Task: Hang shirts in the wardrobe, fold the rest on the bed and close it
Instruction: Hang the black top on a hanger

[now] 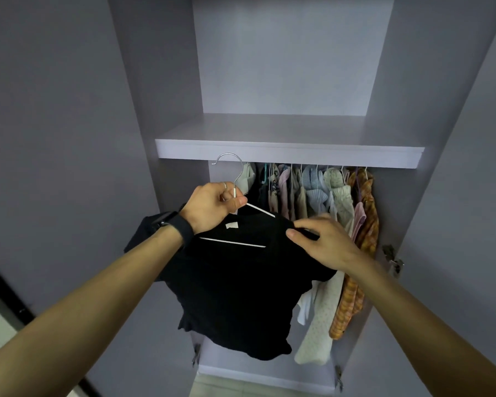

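Forearms [98, 285] reach mid-frame — left hand [212, 206] grips the hanger [235, 179], hook free to hang. Right hand [324, 242] pinches the black shirt [235, 287], probably seating it.

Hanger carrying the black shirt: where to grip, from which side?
Grip the hanger at its neck, where the hook stem meets the white arms, coming from the near left, as the left hand does. That leaves the upturned hook free, with the black shirt hanging below.
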Motion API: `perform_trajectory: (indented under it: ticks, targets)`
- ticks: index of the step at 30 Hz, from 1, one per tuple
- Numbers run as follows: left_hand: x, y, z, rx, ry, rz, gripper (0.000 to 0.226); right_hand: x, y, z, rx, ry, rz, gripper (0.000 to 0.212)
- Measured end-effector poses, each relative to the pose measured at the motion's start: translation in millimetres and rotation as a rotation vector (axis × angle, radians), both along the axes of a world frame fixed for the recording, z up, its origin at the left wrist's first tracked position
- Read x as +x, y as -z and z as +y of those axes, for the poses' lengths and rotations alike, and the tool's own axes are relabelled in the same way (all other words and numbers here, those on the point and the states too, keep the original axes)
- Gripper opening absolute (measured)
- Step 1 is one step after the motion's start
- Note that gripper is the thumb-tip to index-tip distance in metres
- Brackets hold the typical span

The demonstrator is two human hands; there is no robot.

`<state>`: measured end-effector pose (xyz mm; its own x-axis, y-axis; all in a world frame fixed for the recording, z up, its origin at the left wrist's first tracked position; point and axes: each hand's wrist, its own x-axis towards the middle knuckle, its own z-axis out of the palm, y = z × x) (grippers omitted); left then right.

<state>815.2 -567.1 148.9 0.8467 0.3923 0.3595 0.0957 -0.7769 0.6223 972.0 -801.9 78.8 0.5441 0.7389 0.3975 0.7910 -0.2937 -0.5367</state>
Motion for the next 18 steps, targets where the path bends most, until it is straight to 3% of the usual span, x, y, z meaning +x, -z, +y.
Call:
perform_trajectory:
  ticks: [2, 12, 17, 18]
  targets:
    - [2.2, 4.7, 0.5, 0.018, 0.003, 0.020, 0.031, -2.8, 3.5, 3.5, -0.040, 0.001, -0.212, 0.029]
    - [0.0, 28.0, 14.9, 0.037, -0.004, 0.014, 0.014, -30.1, 8.9, 11.5, -0.267, -0.145, 0.095, 0.038]
    - [-2.8, 33.0, 29.2, 0.056, -0.083, 0.089, 0.005, -40.6, 0.5, 31.1, -0.367, -0.074, 0.009, 0.035]
    - [-5.2, 33.8, 33.9, 0.094, -0.103, 0.105, 0.020, -43.4, 1.0, 37.4, -0.396, -0.059, -0.007, 0.033]
